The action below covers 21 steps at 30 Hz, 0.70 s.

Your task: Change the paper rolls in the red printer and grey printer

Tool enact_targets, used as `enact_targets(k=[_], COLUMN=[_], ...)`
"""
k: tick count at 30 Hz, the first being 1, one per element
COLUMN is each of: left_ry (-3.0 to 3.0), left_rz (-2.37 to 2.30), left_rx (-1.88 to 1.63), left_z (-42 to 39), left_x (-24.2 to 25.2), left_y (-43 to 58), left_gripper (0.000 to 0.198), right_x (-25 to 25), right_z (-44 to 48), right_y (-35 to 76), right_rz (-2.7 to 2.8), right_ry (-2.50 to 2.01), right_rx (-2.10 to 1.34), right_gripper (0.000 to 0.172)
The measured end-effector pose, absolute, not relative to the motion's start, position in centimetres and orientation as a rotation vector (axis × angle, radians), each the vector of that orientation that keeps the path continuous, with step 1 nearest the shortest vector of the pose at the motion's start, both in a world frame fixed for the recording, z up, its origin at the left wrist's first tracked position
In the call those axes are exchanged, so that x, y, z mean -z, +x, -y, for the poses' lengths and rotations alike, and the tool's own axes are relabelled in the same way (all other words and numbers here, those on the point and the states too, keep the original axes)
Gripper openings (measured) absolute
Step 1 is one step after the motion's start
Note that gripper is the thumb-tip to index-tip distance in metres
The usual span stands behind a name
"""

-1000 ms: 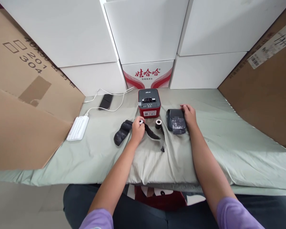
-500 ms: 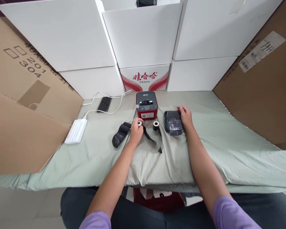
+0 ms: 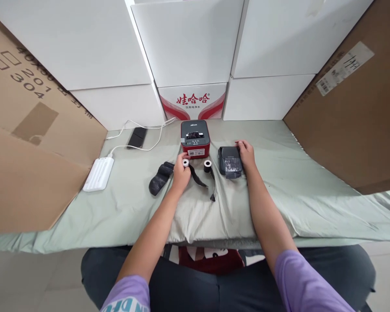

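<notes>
My left hand (image 3: 180, 174) pinches a small white spool (image 3: 185, 163) from which a black ribbon (image 3: 197, 177) trails to the right. A crumpled black ribbon bundle (image 3: 158, 182) lies just left of that hand. A second small spool (image 3: 207, 164) with a black ribbon tail stands between my hands. My right hand (image 3: 245, 154) grips the right side of a small dark grey printer (image 3: 229, 161) lying on the cloth. A red and grey label printer (image 3: 195, 138) stands just behind the spools.
The table is covered with a pale green cloth (image 3: 312, 195). A white power bank (image 3: 98, 173) and a black phone (image 3: 137, 137) joined by a white cable lie at the left. White boxes (image 3: 188, 43) form the back wall; brown cardboard (image 3: 35, 143) flanks both sides.
The view has shifted a little; my left hand has lifted the white spool slightly toward the red printer. My right hand stays on the dark grey printer.
</notes>
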<state>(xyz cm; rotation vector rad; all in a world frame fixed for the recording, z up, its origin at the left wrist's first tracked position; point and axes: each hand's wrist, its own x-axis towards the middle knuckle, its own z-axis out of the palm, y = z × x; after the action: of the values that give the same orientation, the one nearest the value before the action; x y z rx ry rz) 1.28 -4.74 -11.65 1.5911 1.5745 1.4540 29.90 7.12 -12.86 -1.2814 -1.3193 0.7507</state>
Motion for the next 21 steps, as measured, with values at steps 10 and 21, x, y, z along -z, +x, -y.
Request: enact_targets(k=[10,21], left_ry=[1.958,2.214], left_rz=[-1.496,-1.604], left_rx=[-1.473,-0.579], left_z=[7.1,3.3], left_x=[7.5,6.9], left_y=[3.6,6.3], left_gripper=[0.046,0.030], right_x=[12.7,12.7], right_z=[-7.2,-7.2], right_y=[29.7,29.4], right_rz=[1.319,1.307], right_ry=[-1.298,-1.268], right_rx=[-0.760,-0.771], right_gripper=[0.040,0.039])
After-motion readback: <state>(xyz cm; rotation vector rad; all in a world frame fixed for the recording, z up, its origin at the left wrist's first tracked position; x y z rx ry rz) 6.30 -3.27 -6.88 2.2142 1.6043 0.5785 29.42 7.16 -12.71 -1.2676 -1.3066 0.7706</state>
